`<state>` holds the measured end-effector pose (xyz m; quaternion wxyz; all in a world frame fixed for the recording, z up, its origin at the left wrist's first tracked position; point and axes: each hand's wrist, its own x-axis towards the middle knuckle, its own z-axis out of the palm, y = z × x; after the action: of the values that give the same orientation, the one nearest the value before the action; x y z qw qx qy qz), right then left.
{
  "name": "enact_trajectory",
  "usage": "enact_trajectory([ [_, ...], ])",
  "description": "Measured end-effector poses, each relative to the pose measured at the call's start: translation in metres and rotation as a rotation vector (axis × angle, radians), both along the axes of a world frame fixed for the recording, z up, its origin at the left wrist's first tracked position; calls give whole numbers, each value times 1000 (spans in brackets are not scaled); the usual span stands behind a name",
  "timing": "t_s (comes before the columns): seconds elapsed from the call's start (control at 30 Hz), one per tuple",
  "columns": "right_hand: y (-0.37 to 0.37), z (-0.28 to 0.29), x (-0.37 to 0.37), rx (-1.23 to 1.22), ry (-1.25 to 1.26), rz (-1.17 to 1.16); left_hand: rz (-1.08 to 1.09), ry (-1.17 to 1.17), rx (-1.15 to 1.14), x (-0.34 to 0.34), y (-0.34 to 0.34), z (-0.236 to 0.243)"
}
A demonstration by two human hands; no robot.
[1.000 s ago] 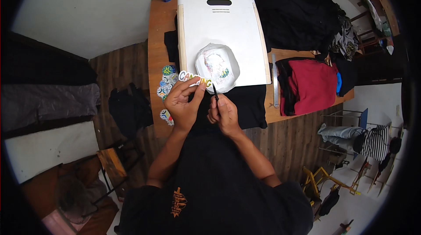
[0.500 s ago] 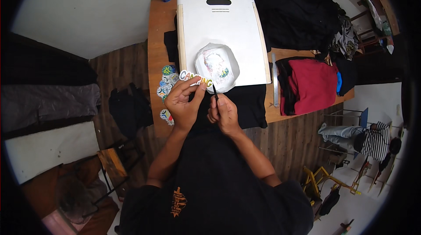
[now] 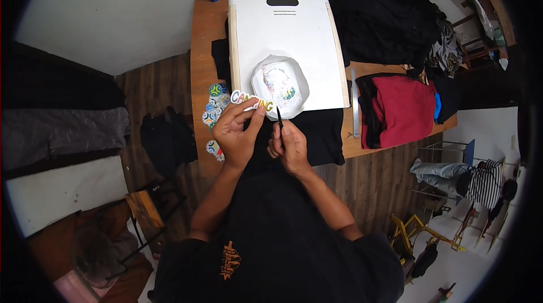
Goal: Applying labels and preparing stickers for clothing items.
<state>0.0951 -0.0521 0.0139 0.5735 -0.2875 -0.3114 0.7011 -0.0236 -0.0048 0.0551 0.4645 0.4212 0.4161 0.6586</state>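
Two grips; left hand (image 3: 237, 133) pinches lettered cutout (image 3: 244, 97); right hand (image 3: 289, 144) closed around slim black tool (image 3: 279, 118)

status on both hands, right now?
Left hand: closed, pinching the colourful lettered cutout.
Right hand: closed around a slim black tool, exact kind unclear.

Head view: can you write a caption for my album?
Left hand pinching a flat, white-edged cutout of colourful letters, right hand holding a slim black pointed tool, near an open white container.
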Motion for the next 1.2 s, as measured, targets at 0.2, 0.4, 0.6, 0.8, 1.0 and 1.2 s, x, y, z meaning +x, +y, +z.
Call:
enact_trajectory([
  [0.2,0,3,1,8,-23,22,-16,-1,11,0,0,-3],
  [0.4,-2,3,7,-1,-36,70,-23,-13,40,-2,2,-4],
  [0.6,-5,3,13,-17,-49,116,-90,-42,43,-4,5,-4],
  [0.8,-5,3,16,-16,-78,125,-128,-63,11,-6,5,-2],
  [1.0,-3,5,24,-6,-110,134,-168,-78,8,-9,5,0],
  [1.2,0,5,31,-2,-169,184,-238,-27,16,-13,8,1],
])
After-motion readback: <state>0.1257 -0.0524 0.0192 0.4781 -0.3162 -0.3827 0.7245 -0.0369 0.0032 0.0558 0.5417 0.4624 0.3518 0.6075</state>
